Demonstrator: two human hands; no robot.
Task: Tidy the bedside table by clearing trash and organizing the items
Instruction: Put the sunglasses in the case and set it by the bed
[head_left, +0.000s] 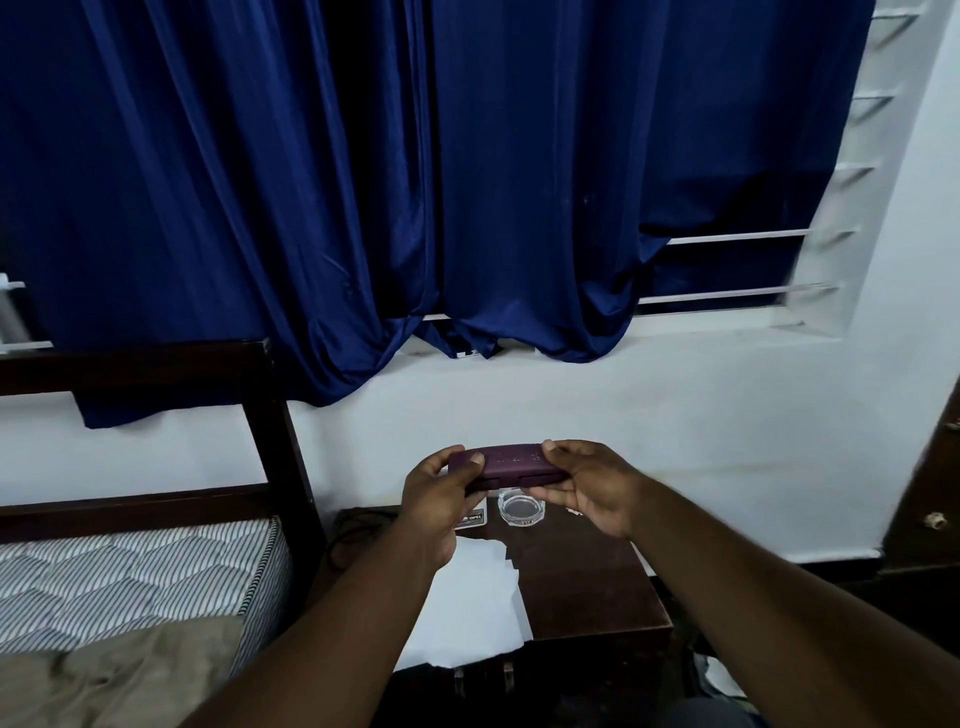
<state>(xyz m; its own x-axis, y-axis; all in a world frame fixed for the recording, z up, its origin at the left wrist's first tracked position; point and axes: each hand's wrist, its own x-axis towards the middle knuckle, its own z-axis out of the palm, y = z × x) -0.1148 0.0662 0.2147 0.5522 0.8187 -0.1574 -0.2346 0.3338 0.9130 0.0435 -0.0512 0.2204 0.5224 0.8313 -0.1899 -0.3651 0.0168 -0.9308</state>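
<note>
From the head camera, both hands are raised in front of the wall, above the back of the table (587, 587), and share one thing: a dark purple case (511, 462), long and flat, held level and clear of the tabletop. The left hand (436, 499) grips the case's left end, thumb laid on top and fingers curled beneath. The right hand (587, 488) grips the right end in the same way, thumb over the upper edge and fingers curled under the lower side. A seam with two dark slots runs along the side of the case that faces the camera; whether the case is latched cannot be told. On the dark wooden table below the hands, a clear glass ashtray (521, 509) stands near the back edge, and just to its left lies a small printed card (470, 518), partly hidden by the left hand. A white paper (467, 597) with a torn edge covers the table's left half and reaches over its front edge. A dark cable (358, 525) lies at the table's back left corner. Left of the table is a striped mattress (130, 571) in a dark frame, and a blue curtain (363, 182) hangs above.
</note>
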